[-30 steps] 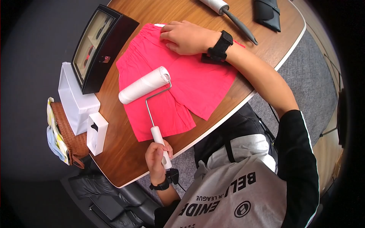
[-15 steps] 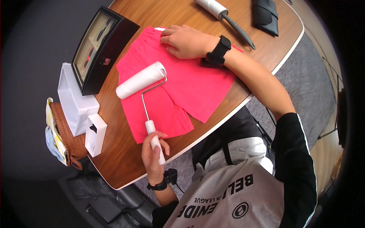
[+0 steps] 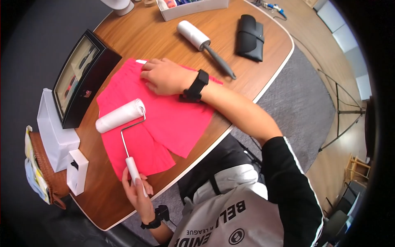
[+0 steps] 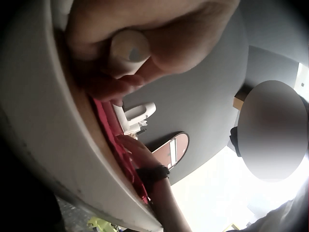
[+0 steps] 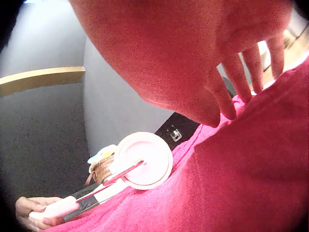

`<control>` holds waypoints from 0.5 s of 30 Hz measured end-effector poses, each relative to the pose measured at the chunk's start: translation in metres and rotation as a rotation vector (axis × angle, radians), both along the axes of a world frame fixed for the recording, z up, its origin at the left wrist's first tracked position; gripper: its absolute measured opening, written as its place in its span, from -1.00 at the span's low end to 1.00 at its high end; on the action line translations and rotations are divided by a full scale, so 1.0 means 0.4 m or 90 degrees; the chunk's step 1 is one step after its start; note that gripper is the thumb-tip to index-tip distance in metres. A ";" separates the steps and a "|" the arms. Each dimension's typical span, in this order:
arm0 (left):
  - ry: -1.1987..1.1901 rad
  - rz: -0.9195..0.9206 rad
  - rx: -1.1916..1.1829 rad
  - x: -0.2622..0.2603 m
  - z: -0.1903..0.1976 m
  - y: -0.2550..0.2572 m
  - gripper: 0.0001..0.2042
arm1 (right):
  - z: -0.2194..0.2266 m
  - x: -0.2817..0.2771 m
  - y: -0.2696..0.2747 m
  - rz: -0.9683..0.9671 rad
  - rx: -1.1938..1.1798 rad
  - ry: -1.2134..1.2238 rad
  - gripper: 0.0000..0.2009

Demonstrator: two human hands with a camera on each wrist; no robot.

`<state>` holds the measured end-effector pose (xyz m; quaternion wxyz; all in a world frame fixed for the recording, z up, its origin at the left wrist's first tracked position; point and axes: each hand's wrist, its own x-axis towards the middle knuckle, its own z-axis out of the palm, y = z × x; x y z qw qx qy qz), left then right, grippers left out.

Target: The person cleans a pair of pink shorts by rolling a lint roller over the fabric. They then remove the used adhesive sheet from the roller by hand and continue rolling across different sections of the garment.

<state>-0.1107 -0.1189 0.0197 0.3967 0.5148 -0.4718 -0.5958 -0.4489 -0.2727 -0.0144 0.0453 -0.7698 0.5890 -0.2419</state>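
Pink shorts (image 3: 164, 123) lie spread on the table (image 3: 214, 24). My left hand (image 3: 140, 199) holds the handle of a white lint roller (image 3: 120, 116), whose cylinder rests across one leg of the shorts. In the left wrist view the fingers of my left hand (image 4: 188, 36) curl round the white handle (image 4: 129, 47). My right hand (image 3: 166, 77) rests on the shorts near the waistband, fingers spread. In the right wrist view its fingertips (image 5: 229, 113) touch the pink fabric (image 5: 251, 164), and the roller's round end (image 5: 145, 162) shows beyond.
A grey-handled lint roller (image 3: 195, 36) and a black pouch (image 3: 250, 38) lie beyond my right hand. Further back is a white box (image 3: 197, 9). On the left stand a black display case (image 3: 88, 82), white boxes (image 3: 57, 131) (image 3: 77, 173) and a brown woven bag (image 3: 49, 173).
The head view has swung, showing more of the table's far side. The roller has shifted slightly across the shorts toward the waistband. My right hand stays in place on the fabric.
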 end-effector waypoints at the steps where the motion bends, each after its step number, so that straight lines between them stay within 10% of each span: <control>1: 0.017 0.002 0.001 -0.008 -0.003 0.002 -0.51 | 0.009 0.002 0.005 -0.005 0.017 0.006 -0.67; 15: -0.016 -0.009 -0.121 -0.003 -0.062 0.012 -0.53 | 0.134 0.014 0.017 0.021 -0.176 -0.216 -0.73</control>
